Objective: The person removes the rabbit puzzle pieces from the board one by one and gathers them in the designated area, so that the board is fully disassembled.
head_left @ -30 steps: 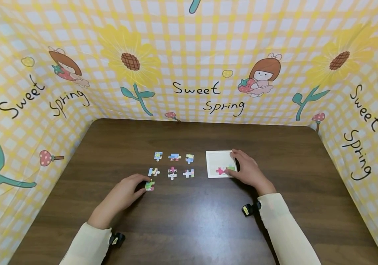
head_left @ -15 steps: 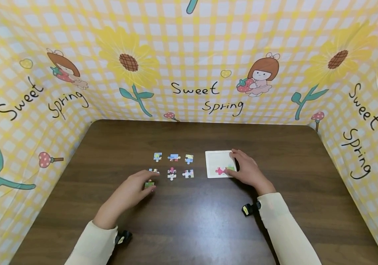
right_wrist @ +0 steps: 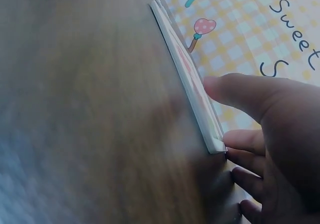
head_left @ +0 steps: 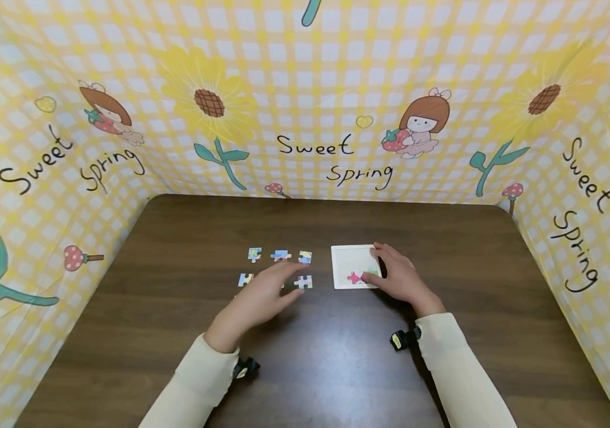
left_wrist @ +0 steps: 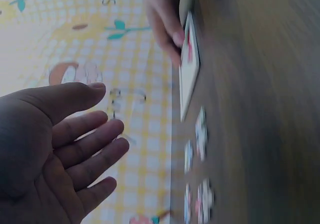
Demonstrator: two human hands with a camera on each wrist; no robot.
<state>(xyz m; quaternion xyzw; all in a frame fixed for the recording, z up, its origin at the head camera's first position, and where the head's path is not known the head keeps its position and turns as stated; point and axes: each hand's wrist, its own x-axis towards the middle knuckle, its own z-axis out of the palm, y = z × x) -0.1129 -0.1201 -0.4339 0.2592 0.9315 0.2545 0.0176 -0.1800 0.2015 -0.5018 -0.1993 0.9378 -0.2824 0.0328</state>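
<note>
My left hand [head_left: 256, 300] is over the lower row of jigsaw pieces, its fingers spread and nothing between them. The left wrist view shows the same left hand [left_wrist: 75, 149] with its palm bare. One pink and white piece [head_left: 305, 282] lies by its fingertips; the hand hides other pieces. At the right, my right hand [head_left: 403, 276] holds the right edge of a white puzzle tray [head_left: 350, 260], thumb on the inside, fingers along the edge. In the tray's lower right lies a pink piece [head_left: 354, 277], with a green part half hidden by the thumb.
An upper row of loose pieces, among them a blue one [head_left: 280, 255], lies left of the tray. One more piece [head_left: 245, 279] shows left of my hand. The brown table [head_left: 417, 226] is enclosed by a yellow checked cloth [head_left: 305, 89].
My left hand has left the green piece at the lower left and moved right across the lower row. My right hand and the tray have stayed in place.
</note>
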